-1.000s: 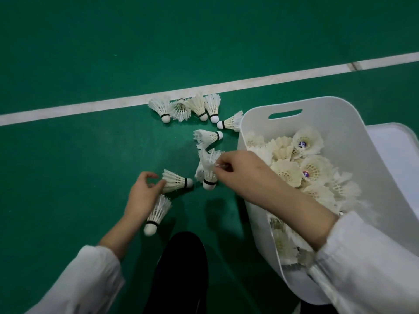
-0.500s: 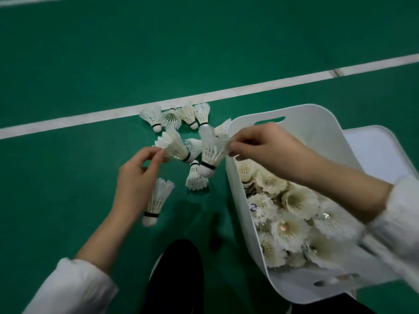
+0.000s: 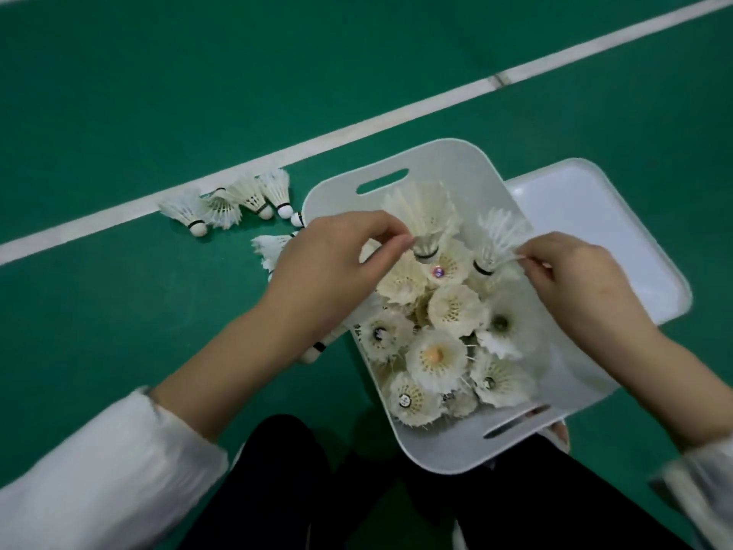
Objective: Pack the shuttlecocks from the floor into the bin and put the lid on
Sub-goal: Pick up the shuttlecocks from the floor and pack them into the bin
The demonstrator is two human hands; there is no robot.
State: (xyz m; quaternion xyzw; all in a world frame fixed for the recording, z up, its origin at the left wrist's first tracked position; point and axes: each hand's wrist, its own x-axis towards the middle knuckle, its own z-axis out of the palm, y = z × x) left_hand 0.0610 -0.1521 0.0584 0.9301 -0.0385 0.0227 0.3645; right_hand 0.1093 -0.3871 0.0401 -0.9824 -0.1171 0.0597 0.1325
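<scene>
1. Your left hand (image 3: 337, 264) pinches a cream shuttlecock (image 3: 424, 216) low on its skirt. It hangs cork down over the bin (image 3: 436, 160) towards twelve o'clock.
2. Your right hand (image 3: 571, 279) pinches a white shuttlecock (image 3: 496, 240) by its feather tips, also cork down, at the bin's one o'clock.
3. Cork down probably lets each one drop in upright, like the packed shuttlecocks (image 3: 436, 355) with their skirts facing up.
4. A cluster of loose shuttlecocks (image 3: 234, 204) lies on the floor at the bin's ten o'clock, with more at nine, partly hidden by your wrist.
5. The lid (image 3: 595, 216) lies flat at three o'clock, within reach for closing.
</scene>
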